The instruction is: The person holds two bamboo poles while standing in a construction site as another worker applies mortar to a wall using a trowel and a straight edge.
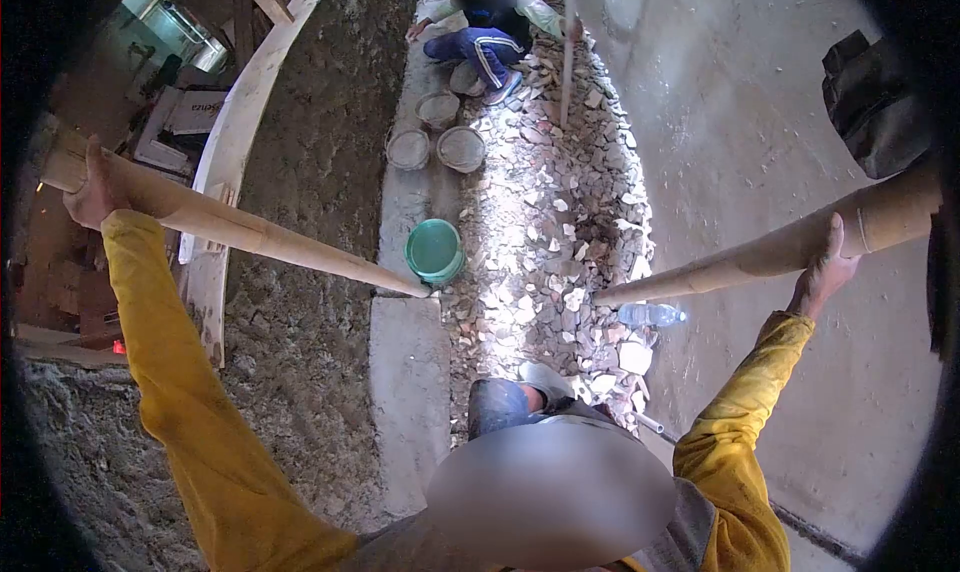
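My left hand [92, 187] is at the far left, gripping a thick bamboo pole [250, 234] whose lower end rests by the green bucket [434, 251]. On the right, my right hand [830, 267] is against a second bamboo pole [720, 272], its thumb on the near side and the fingers partly hidden. That pole slants down to the rubble, ending just above a clear plastic bottle [652, 315]. Both arms are spread wide in yellow sleeves.
A person [490, 47] squats at the top centre, one hand on a thin stick [568, 72]. Buckets of grey material [461, 149] stand below them. Broken rubble [540, 222] fills the middle strip. Dark cloth [875, 107] hangs at upper right; a board [225, 152] curves along the left.
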Demonstrator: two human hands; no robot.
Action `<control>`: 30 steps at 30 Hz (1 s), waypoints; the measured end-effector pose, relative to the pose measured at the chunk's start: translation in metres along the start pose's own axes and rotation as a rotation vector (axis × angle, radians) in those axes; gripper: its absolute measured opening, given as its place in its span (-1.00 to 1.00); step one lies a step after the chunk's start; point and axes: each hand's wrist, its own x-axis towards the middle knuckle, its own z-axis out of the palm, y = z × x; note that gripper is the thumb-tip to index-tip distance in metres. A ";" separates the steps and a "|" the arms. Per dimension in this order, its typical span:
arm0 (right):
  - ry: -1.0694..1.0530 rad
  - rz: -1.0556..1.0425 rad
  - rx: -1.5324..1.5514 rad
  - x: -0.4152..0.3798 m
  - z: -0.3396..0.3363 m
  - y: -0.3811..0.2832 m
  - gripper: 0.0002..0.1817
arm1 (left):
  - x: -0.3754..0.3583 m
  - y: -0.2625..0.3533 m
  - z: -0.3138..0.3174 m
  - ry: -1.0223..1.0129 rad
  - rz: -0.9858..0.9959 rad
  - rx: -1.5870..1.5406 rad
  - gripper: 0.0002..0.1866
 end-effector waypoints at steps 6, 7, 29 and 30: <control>0.026 0.015 -0.025 0.000 0.000 -0.001 -0.39 | 0.004 -0.013 0.001 0.008 0.029 -0.069 -0.30; 0.021 0.003 -0.037 0.000 0.001 -0.001 -0.39 | 0.006 -0.017 0.001 -0.004 0.017 -0.130 -0.30; -0.008 0.004 -0.090 0.000 -0.004 -0.001 -0.34 | 0.006 -0.010 -0.001 0.026 0.045 0.098 -0.25; -0.008 0.004 -0.089 0.000 -0.003 -0.001 -0.34 | 0.007 -0.012 -0.002 0.013 0.041 0.105 -0.24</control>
